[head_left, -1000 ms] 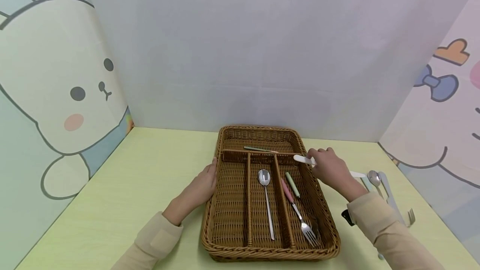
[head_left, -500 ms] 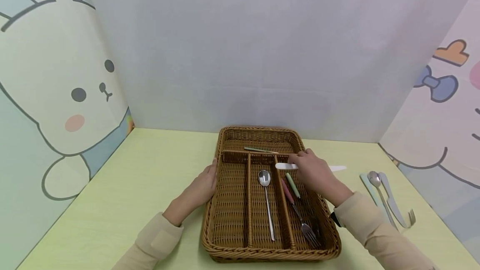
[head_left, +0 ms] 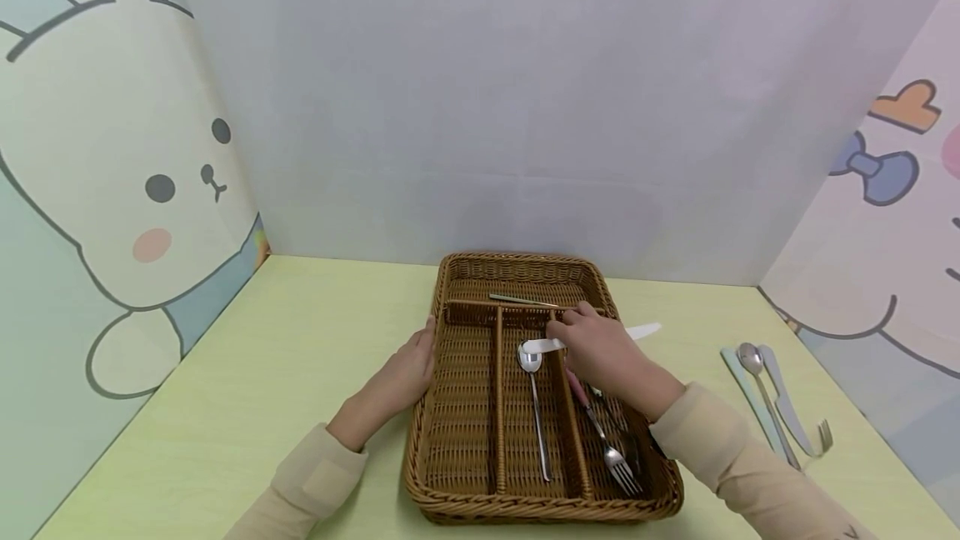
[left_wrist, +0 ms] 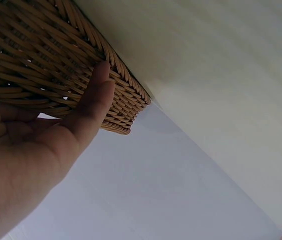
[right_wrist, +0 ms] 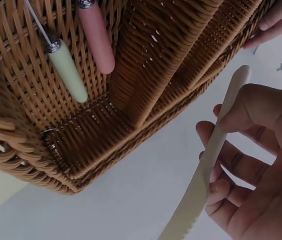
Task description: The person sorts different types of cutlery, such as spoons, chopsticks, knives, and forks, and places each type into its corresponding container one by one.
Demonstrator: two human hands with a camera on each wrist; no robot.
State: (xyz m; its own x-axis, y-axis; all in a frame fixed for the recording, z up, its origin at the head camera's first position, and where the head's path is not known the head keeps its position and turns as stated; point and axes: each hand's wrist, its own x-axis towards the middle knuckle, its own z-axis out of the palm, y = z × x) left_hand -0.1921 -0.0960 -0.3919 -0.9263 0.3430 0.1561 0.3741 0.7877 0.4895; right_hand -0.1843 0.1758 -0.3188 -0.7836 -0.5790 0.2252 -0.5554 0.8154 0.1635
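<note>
My right hand point(head_left: 600, 357) pinches a white table knife point(right_wrist: 210, 155) between thumb and fingers, its serrated blade pointing rightward in the head view. The knife is over the brown wicker cutlery basket point(head_left: 540, 508), its handle end overlapping a metal spoon point(head_left: 531, 358) in the middle compartment. Below the hand, the right compartment holds a pink-handled fork point(head_left: 618, 469) and a green-handled utensil point(right_wrist: 67, 67). My left hand point(head_left: 397, 369) lies along the basket's left side; in the left wrist view straight fingers point(left_wrist: 98, 95) touch the outer wicker wall.
A thin green-handled piece point(head_left: 522, 300) lies in the basket's back compartment. On the table at right lie a green-handled piece point(head_left: 750, 398), a spoon point(head_left: 752, 358), a grey-blue knife point(head_left: 783, 402) and a fork point(head_left: 825, 437). A grey wall point(head_left: 517, 107) stands behind.
My right hand has moved left with the white knife, from the basket's right rim to over its right and middle compartments. The left hand has stayed at the basket's side.
</note>
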